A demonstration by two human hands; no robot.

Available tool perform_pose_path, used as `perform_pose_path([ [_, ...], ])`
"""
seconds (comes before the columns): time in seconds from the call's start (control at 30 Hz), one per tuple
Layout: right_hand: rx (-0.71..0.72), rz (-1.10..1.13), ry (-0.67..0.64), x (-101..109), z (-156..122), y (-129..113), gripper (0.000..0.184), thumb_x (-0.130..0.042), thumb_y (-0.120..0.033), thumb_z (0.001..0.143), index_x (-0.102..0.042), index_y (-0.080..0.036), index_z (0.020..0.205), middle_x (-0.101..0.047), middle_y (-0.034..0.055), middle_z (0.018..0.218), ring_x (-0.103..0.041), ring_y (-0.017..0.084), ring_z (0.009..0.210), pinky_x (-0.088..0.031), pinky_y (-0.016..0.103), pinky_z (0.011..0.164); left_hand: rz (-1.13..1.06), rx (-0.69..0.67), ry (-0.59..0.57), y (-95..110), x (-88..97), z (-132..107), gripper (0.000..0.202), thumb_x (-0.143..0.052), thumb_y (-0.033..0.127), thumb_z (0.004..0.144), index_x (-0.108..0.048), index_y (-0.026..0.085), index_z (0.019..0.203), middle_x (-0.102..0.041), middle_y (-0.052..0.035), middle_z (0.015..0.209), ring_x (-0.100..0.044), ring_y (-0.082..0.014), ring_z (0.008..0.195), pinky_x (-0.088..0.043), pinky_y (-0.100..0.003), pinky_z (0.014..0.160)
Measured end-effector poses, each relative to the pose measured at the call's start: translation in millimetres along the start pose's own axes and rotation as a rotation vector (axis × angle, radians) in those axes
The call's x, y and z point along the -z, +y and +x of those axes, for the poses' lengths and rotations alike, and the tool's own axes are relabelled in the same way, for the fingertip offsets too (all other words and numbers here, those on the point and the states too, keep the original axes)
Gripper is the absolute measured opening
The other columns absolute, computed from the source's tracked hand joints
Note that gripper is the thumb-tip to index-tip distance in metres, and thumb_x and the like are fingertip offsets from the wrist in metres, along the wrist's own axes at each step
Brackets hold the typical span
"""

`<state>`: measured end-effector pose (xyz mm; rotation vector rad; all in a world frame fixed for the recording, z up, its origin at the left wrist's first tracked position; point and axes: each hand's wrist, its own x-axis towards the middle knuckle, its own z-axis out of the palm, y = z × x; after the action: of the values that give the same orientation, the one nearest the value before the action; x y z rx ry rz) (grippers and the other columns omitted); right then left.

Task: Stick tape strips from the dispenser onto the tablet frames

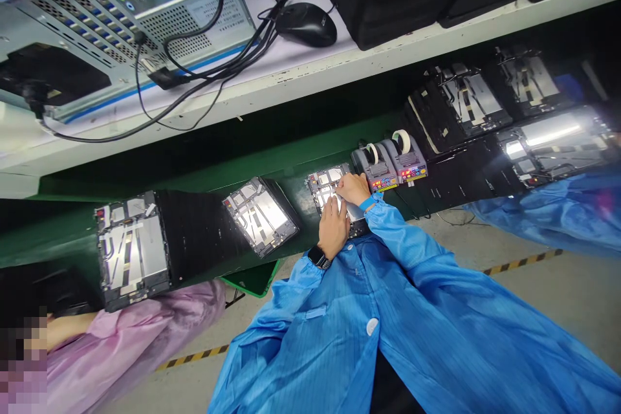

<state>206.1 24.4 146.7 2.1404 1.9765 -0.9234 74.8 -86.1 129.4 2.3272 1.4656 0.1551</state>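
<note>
An opened tablet (316,189) with its silvery inner parts facing up lies on the green bench before me. My left hand (334,228), with a dark watch at the wrist, rests on it with fingers stretched out flat. My right hand (354,189), a blue band round its wrist, is bent over the same tablet just beyond the left fingertips. Its fingers are pinched together; whatever is between them is too small to make out. Beside that hand stand two grey tape dispensers (381,173) with white rolls and lit red displays.
Left of me, a stack of opened tablets (262,215) and another opened tablet (133,246) lie on the bench (204,174). More tablets (473,100) lie at the right. Co-workers' sleeves, pink (145,330) and blue (548,207), flank me. A shelf (272,77) bears a computer and mouse.
</note>
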Motion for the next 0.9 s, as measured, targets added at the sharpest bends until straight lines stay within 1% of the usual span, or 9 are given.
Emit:
perform_pose_path([
  [0.2, 0.003, -0.065, 0.032, 1.3, -5.0, 4.7, 0.033, -0.060, -0.047, 0.097, -0.076, -0.019, 0.093, -0.078, 0.0120, 0.097, -0.070, 0.027, 0.100, -0.030, 0.039, 0.100, -0.016, -0.005, 0.005, 1.1, 3.6, -1.6, 0.058, -0.048, 0.027, 0.100, -0.042, 0.014, 0.156, -0.038, -0.0204, 0.164, -0.025, -0.0342, 0.159, -0.032, -0.054, 0.126],
  [0.3, -0.010, -0.077, 0.048, 0.4, -6.5, 9.9, 0.042, -0.060, -0.056, 0.097, -0.074, -0.017, 0.096, -0.078, 0.0145, 0.100, -0.070, 0.029, 0.102, -0.031, 0.040, 0.100, -0.114, 0.006, 0.047, -8.9, 11.0, -0.7, 0.052, -0.048, 0.030, 0.101, -0.047, 0.017, 0.152, -0.046, -0.0186, 0.158, -0.036, -0.0312, 0.154, -0.036, -0.050, 0.124],
  [0.43, -0.005, -0.070, 0.153, -7.3, -8.0, 0.6, 0.056, -0.060, -0.066, 0.095, -0.071, -0.013, 0.108, -0.077, 0.0188, 0.103, -0.069, 0.031, 0.103, -0.030, 0.042, 0.100, -0.248, 0.345, 0.316, -41.3, 13.3, 15.7, 0.052, -0.048, 0.034, 0.102, -0.044, 0.014, 0.151, -0.050, -0.0208, 0.150, -0.044, -0.0297, 0.146, -0.036, -0.048, 0.123],
  [0.47, 0.015, -0.068, 0.170, -9.6, -8.0, -3.6, 0.059, -0.060, -0.067, 0.094, -0.070, -0.012, 0.110, -0.076, 0.0197, 0.104, -0.068, 0.032, 0.104, -0.030, 0.042, 0.100, -0.287, 0.423, 0.350, -50.8, 10.5, 22.1, 0.055, -0.051, 0.035, 0.102, -0.042, 0.013, 0.151, -0.050, -0.0219, 0.149, -0.045, -0.0301, 0.145, -0.037, -0.047, 0.123],
  [0.57, 0.054, -0.079, 0.180, -12.7, -6.2, -9.1, 0.059, -0.060, -0.068, 0.094, -0.069, -0.011, 0.108, -0.076, 0.0209, 0.106, -0.067, 0.032, 0.106, -0.030, 0.043, 0.100, -0.485, 0.545, 0.279, -75.4, -4.0, 39.0, 0.058, -0.058, 0.037, 0.099, -0.042, 0.011, 0.149, -0.053, -0.0218, 0.146, -0.056, -0.0260, 0.135, -0.045, -0.041, 0.115],
  [0.63, 0.011, -0.088, 0.190, -10.2, -4.0, -2.6, 0.059, -0.061, -0.068, 0.093, -0.069, -0.011, 0.107, -0.075, 0.0213, 0.106, -0.066, 0.033, 0.105, -0.030, 0.043, 0.100, -0.641, 0.595, 0.214, -86.3, -13.9, 45.0, 0.056, -0.060, 0.036, 0.099, -0.044, 0.013, 0.147, -0.057, -0.0196, 0.145, -0.062, -0.0210, 0.126, -0.050, -0.035, 0.109],
  [0.77, -0.104, -0.056, 0.233, -3.2, -4.1, 25.4, 0.055, -0.063, -0.066, 0.092, -0.067, -0.012, 0.105, -0.075, 0.0202, 0.101, -0.067, 0.033, 0.099, -0.032, 0.044, 0.098, -0.779, 0.628, 0.175, -96.3, -21.9, 45.6, 0.056, -0.066, 0.037, 0.096, -0.048, 0.015, 0.144, -0.063, -0.0155, 0.142, -0.064, -0.0176, 0.122, -0.052, -0.029, 0.104],
  [0.83, -0.098, 0.017, 0.292, -6.5, -10.9, 43.0, 0.046, -0.064, -0.060, 0.093, -0.066, -0.015, 0.098, -0.075, 0.0161, 0.094, -0.067, 0.030, 0.095, -0.034, 0.043, 0.097, -0.773, 0.620, 0.160, -97.5, -22.0, 43.4, 0.055, -0.062, 0.038, 0.099, -0.046, 0.017, 0.147, -0.062, -0.0142, 0.143, -0.063, -0.0175, 0.124, -0.050, -0.029, 0.106],
  [0.9, -0.086, 0.193, 0.388, -17.8, -23.0, 66.5, 0.037, -0.064, -0.054, 0.094, -0.064, -0.018, 0.090, -0.072, 0.0094, 0.082, -0.066, 0.025, 0.085, -0.039, 0.038, 0.090, -0.758, 0.609, 0.159, -97.7, -22.2, 41.2, 0.056, -0.056, 0.039, 0.101, -0.043, 0.017, 0.151, -0.058, -0.0142, 0.148, -0.059, -0.0192, 0.131, -0.046, -0.032, 0.113],
])
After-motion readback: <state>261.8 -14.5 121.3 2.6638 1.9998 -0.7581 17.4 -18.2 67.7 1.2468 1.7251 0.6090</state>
